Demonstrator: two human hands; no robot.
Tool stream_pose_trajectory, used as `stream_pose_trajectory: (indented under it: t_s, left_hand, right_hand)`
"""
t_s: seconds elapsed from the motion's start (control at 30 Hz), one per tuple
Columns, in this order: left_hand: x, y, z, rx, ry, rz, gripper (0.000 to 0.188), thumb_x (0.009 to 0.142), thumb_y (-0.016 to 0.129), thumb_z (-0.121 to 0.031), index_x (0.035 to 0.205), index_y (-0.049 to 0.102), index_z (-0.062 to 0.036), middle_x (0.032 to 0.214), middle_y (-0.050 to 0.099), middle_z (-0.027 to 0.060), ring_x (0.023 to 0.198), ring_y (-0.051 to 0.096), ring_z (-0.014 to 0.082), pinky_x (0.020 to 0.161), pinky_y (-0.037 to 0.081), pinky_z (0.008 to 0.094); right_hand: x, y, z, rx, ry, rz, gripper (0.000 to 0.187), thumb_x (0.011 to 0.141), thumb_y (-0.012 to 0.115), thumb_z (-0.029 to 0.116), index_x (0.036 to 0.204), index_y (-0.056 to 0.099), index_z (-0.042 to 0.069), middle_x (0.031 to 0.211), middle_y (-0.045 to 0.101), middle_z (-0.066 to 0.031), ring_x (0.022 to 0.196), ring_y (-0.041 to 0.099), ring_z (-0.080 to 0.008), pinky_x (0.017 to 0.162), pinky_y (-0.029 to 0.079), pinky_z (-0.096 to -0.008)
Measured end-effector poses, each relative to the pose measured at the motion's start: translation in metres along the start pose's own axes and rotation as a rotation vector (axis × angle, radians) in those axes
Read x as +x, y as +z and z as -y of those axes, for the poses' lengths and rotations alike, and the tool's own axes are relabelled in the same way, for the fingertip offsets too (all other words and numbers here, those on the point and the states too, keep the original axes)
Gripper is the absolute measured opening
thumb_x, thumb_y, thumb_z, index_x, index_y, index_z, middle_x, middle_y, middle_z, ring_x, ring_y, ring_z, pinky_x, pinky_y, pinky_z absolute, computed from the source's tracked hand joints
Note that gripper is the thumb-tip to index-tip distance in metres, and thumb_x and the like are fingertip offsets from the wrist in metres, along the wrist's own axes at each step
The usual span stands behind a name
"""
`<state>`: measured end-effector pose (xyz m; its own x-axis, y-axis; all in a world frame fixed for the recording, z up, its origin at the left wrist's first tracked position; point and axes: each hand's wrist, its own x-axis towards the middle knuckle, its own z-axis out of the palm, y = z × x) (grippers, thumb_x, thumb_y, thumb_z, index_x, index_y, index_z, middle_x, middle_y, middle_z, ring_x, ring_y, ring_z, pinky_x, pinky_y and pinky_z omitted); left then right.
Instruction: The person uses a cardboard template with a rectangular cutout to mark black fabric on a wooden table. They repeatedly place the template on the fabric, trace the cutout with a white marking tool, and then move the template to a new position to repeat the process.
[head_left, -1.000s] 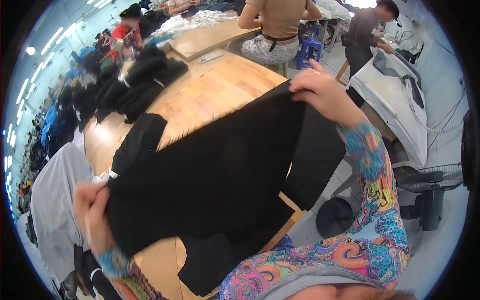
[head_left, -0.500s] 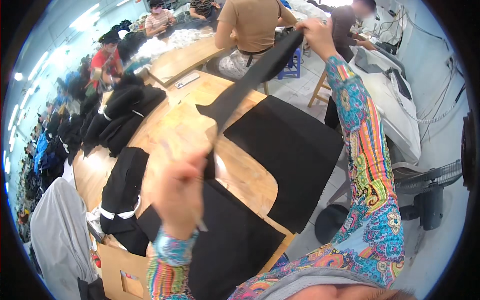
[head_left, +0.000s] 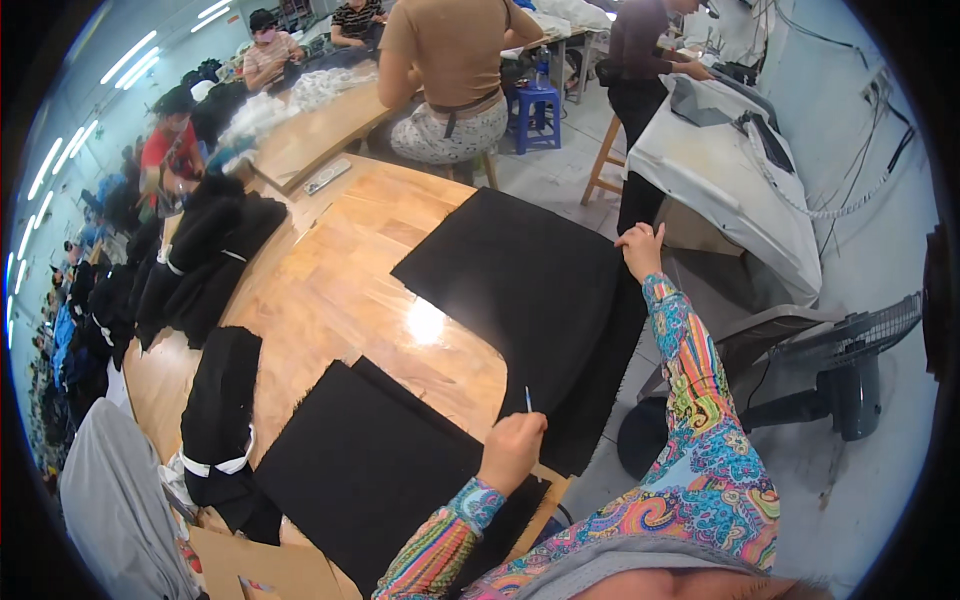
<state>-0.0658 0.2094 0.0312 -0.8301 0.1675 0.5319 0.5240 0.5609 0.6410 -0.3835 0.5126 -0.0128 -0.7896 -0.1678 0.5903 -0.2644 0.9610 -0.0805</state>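
Observation:
Two areas of black fabric lie on the wooden table: a near stack (head_left: 370, 450) and a far stack (head_left: 490, 250) by the right edge. The top piece of the far stack is curved along its right side, apart from the layer under it. At that piece's far right corner, my right hand (head_left: 642, 248) pinches the edge. My left hand (head_left: 512, 452) is closed at its near end, and a thin pen-like stick (head_left: 528, 398) pokes up from the fist. Whether the left fingers also grip the fabric is hidden.
Tied black fabric bundles (head_left: 218, 420) lie on the table's left side, with a larger heap (head_left: 200, 250) beyond. A cardboard box (head_left: 250, 565) stands near left. A fan (head_left: 850, 380) and a white-covered table (head_left: 720, 180) are at right. Several people work beyond the table.
The black fabric piece raised between my hands has come down onto the far stack. My right hand has lowered toward me; my left hand has moved right and down.

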Motion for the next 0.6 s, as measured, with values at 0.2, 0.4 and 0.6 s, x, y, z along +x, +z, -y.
stream_pose_trajectory:
  t_s: [0.2,0.4,0.6]
  left_hand:
    - [-0.023,0.028,-0.011,-0.032,-0.008,0.175,0.013,0.075,0.064,-0.002,0.085,0.058,-0.0067,0.073,0.06,0.008,0.07,0.061,0.0264,0.061,0.049,0.0361]
    - [-0.025,0.049,-0.02,-0.056,-0.002,0.259,0.009,0.078,0.062,-0.005,0.082,0.055,-0.0064,0.071,0.058,0.0091,0.067,0.059,0.0284,0.059,0.047,0.0385]
    - [-0.056,-0.008,-0.034,-0.229,-0.35,0.249,0.023,0.078,0.074,-0.016,0.093,0.063,-0.0043,0.089,0.065,0.0124,0.08,0.065,0.0231,0.069,0.052,0.0311]
  right_hand:
    - [-0.037,-0.009,-0.022,0.002,0.069,-0.029,0.015,0.075,0.064,0.01,0.067,0.068,0.021,0.085,0.061,0.0028,0.111,0.047,-0.0224,0.109,0.012,-0.0594]
    - [-0.052,-0.013,-0.038,-0.031,0.163,0.026,0.015,0.073,0.064,0.006,0.067,0.069,0.019,0.085,0.061,0.0019,0.11,0.047,-0.0227,0.11,0.01,-0.0585]
    - [-0.046,-0.028,-0.022,-0.156,0.323,0.112,0.012,0.071,0.062,0.012,0.073,0.07,0.02,0.097,0.059,0.0,0.114,0.043,-0.0263,0.107,0.012,-0.0631]
